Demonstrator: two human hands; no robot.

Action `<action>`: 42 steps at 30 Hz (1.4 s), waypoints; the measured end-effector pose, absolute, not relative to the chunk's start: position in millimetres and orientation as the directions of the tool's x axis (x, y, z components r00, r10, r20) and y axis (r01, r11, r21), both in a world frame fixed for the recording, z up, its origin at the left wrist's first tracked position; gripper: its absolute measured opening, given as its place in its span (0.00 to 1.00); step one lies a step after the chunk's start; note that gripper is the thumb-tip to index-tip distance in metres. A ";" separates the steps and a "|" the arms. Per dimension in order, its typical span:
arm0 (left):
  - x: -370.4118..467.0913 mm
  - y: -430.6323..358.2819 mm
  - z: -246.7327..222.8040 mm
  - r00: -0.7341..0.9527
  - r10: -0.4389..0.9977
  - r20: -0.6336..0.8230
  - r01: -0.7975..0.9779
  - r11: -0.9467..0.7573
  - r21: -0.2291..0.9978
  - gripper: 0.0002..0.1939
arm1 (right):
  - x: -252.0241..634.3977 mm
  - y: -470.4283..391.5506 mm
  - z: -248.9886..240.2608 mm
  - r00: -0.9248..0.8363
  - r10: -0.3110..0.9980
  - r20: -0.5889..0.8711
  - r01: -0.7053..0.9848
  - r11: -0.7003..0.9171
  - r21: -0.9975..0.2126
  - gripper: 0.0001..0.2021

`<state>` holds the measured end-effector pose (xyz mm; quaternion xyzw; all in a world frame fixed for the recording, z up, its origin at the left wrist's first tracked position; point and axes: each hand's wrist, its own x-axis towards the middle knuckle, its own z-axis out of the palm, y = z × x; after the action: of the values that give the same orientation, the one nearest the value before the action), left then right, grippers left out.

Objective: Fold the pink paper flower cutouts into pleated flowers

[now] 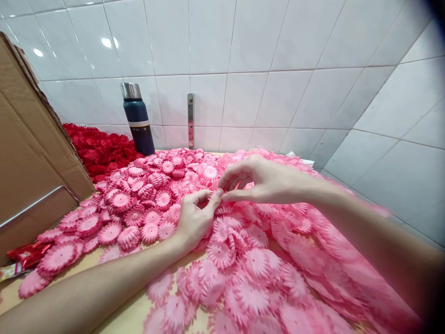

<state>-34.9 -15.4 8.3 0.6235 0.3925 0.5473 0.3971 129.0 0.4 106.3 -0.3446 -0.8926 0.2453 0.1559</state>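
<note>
Over the middle of a pink pile, my left hand [198, 215] is closed, its thumb pressed towards the curled fingers. My right hand [255, 181] comes in from the right, thumb and fingertips pinched together right at my left thumb tip. Whatever lies between the fingertips is too small and hidden to make out. Around and below both hands lie many scalloped pink flower-shaped discs [252, 294], thin and loosely heaped. Left of my hands, thicker pink discs [121, 199] with darker edges lie in stacks.
A dark blue bottle [137, 120] with a steel cap stands by the tiled wall [243, 41]. Behind it is a red heap [100, 148] of similar pieces. A cardboard box [34, 134] rises at the left, with a red wrapper [29, 254] at its foot. A metal bracket [191, 120] is fixed to the wall.
</note>
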 end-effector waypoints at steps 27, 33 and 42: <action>-35.7 -12.3 5.3 0.069 0.947 0.315 -0.082 -0.309 0.947 0.25 | 113.7 -5.8 97.0 -0.643 0.715 0.276 0.659 0.699 -0.277 0.07; -36.1 -9.8 3.5 0.121 0.950 0.289 -0.123 -0.274 0.954 0.23 | 112.0 -9.0 93.1 -0.655 0.723 0.221 0.709 0.689 -0.152 0.10; -37.5 -5.1 -0.2 0.121 0.962 0.245 -0.181 -0.222 0.958 0.18 | 112.4 -11.3 84.3 -0.822 0.522 0.229 0.559 0.659 0.503 0.13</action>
<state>-37.5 -5.1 -0.2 0.5468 0.3571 0.5584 0.5115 112.4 -11.3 84.3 -0.2970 -0.9103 -0.2867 0.0324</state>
